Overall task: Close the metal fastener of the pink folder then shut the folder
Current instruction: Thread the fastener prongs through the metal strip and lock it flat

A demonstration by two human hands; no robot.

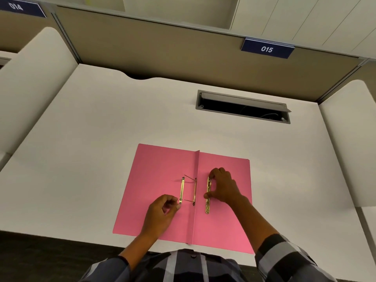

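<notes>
Pink card fills the middle of my view: the pink folder (pixel 162 180) lies wide open and flat on the white desk (pixel 81 129), its near edge reaching the desk's front lip, spine crease running away from me. Along that crease sits the metal fastener (pixel 195 190), two thin prongs sticking out leftward, not yet folded down.

I've got the left hand (pixel 162 210) pinched narrow, thumb and forefinger on the near tip of a slim brass bar (pixel 181 190) lying on the left leaf. The right hand (pixel 223 188) is spread wider, fingertips at the far end and thumb at the middle of a second, perforated brass strip (pixel 208 194) on the right leaf. Whether it's pressing the strip down or lifting it, I honestly can't tell from this angle.

Handling-wise, I judge these strips light, thin and springy, slick under the fingers, so a pinch at the ends beats a grab at the middle. The prongs look soft enough to bend, and easy to kink if forced. The strip's holes have to drop over both prongs before anything folds flat, so alignment is the fiddly bit.

As for the folder, it reads as thin card, light and floppy; I'd take the left leaf by its outer edge and swing it over the spine, holding the right leaf down so it doesn't skate on the smooth desk.

Behind it, an open cable hatch (pixel 242 106) and a tag reading 015 (pixel 267 49), both well apart from the work.
</notes>
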